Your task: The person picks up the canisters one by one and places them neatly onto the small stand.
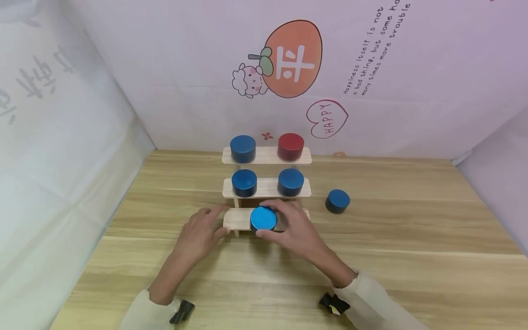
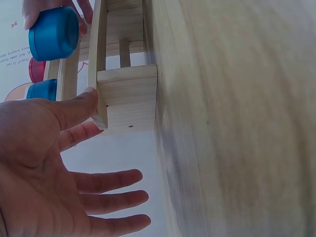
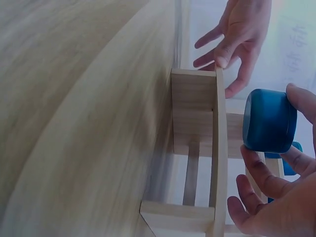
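Observation:
My right hand (image 1: 300, 231) pinches a round blue tin (image 1: 263, 218) by its sides, thumb at the front and fingers behind. In the right wrist view this tin (image 3: 269, 121) shows a gap between it and the lowest step. At the left end of a three-step wooden display rack (image 1: 237, 220), my left hand (image 1: 199, 234) grips the bottom board between thumb and index finger. Its other fingers (image 2: 116, 203) are stretched out beside the rack in the left wrist view.
A blue tin (image 1: 243, 149) and a red tin (image 1: 290, 146) stand on the top step. Two blue tins (image 1: 244, 183) occupy the middle step. Another blue tin (image 1: 337, 201) sits on the wooden table (image 1: 392, 229), right of the rack. A printed white cloth (image 1: 198, 91) hangs behind.

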`<state>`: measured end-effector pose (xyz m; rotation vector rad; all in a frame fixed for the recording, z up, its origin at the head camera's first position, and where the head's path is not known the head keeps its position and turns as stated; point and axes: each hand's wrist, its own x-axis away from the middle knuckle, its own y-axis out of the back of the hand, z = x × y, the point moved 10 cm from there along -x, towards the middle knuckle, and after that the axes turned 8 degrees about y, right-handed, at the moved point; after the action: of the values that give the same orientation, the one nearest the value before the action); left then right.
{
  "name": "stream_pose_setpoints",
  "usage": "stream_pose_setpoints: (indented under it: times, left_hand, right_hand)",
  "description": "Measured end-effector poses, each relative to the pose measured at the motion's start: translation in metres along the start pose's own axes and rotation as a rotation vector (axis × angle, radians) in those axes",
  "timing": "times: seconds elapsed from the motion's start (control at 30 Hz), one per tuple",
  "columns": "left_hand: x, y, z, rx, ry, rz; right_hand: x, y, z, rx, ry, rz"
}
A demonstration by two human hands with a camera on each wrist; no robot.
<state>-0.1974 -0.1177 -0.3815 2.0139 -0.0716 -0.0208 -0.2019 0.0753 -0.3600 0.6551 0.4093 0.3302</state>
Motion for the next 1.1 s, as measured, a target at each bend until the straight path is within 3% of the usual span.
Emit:
stream_pose_setpoints:
  times: [0.67, 1.1]
  left_hand:
    - [0.0, 0.0, 0.003, -0.005, 0.022, 0.004]
    - [0.001, -0.002, 0.002, -0.009, 0.044, 0.01]
  right_hand:
    - [-0.012, -0.018, 0.002, -0.033, -0.039, -0.043]
    - [-0.018, -0.026, 0.007, 0.0, -0.005, -0.08]
